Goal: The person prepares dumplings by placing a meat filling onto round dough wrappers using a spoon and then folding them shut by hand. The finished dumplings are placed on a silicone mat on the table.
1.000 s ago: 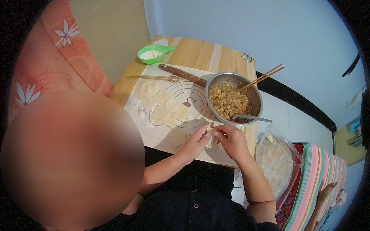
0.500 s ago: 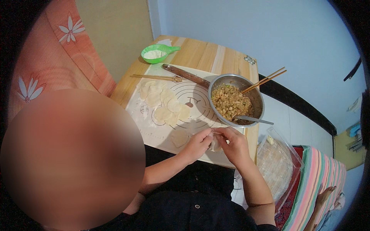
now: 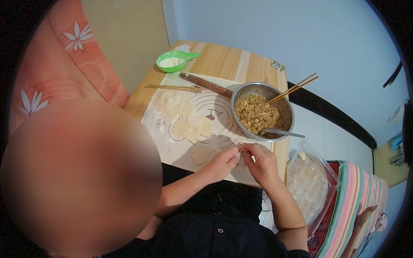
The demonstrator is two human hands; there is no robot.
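Over the near edge of a white pastry mat [image 3: 163, 148], both my hands come together with fingertips pinched at the edge of a pale dumpling [image 3: 241, 163]. My left hand [image 3: 223, 163] is closed on its left side; my right hand [image 3: 260, 163] grips it from the right, finger and thumb bent together. Fingers cover much of the dumpling. Just left of my hands lies one loose dough wrapper [image 3: 199, 153]. Farther back is an overlapping spread of round wrappers [image 3: 183, 118]. Beyond my right hand stands a steel bowl [image 3: 246, 90] of minced filling [image 3: 258, 112].
A metal spoon [image 3: 289, 133] and chopsticks [image 3: 301, 86] lean in the bowl. A rolling pin [image 3: 205, 83] lies against it. More chopsticks [image 3: 172, 87] and a green scoop [image 3: 192, 55] of flour are farther left. Below the table's right side sits a clear plastic tray [image 3: 306, 189].
My hands stay pinched on the dumpling, with only a slight shift of the fingers. The whole view has shifted a little; the things on the table stay put.
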